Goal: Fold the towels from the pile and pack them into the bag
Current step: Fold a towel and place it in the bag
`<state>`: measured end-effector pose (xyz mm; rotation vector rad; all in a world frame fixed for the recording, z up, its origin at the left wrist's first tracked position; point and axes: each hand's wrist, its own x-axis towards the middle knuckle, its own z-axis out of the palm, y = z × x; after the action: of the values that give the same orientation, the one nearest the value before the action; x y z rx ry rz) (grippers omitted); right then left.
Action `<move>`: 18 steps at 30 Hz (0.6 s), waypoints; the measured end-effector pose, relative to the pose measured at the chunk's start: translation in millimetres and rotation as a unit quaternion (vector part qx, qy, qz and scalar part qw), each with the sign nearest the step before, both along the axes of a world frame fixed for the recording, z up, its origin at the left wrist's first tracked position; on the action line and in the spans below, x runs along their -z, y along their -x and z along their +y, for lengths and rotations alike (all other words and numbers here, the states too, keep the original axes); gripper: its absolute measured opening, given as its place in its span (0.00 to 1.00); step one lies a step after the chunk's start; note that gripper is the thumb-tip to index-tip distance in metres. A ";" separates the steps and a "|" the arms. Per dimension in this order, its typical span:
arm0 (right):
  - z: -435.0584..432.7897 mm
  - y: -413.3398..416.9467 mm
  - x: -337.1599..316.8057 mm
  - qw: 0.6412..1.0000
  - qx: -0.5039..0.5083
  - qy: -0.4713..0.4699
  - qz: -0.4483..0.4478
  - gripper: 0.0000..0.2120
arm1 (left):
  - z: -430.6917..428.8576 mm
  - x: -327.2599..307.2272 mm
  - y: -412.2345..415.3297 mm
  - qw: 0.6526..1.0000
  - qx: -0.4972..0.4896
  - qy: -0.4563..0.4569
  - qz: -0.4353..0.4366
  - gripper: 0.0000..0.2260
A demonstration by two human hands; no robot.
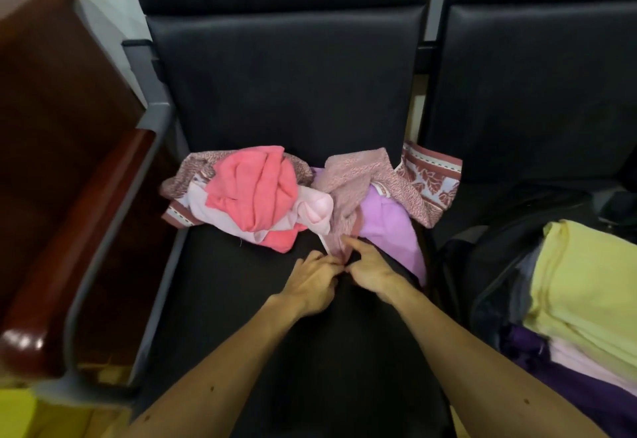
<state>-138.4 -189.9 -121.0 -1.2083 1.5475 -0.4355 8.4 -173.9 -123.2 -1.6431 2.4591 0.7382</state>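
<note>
A pile of crumpled towels lies on a black chair seat [241, 299]: a coral-pink towel [255, 189], a pale pink one [315, 211], a lilac one [386, 224] and a patterned dusty-pink towel [355, 179] with a dark red leaf border. My left hand [312, 282] and my right hand [367, 267] meet at the near edge of the patterned towel and pinch its hanging corner. At the right an open black bag [489, 265] holds folded towels: yellow [586, 286], pale pink and purple [586, 392].
A wooden armrest [69, 265] on a grey metal frame bounds the seat on the left, beside a dark wooden cabinet [51, 92]. A second black seat [534, 92] stands at the right, under the bag. Something yellow [20, 413] lies on the floor at the lower left.
</note>
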 end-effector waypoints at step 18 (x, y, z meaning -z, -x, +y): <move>103.6 48.1 -207.5 0.899 -0.064 0.291 0.322 0.11 | 97.9 -274.9 -15.5 0.894 -0.112 0.135 0.412 0.12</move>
<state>-186.6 -86.3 86.5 -2.0624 1.9416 -0.4515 24.0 -76.0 151.7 -2.0471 3.0500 1.4339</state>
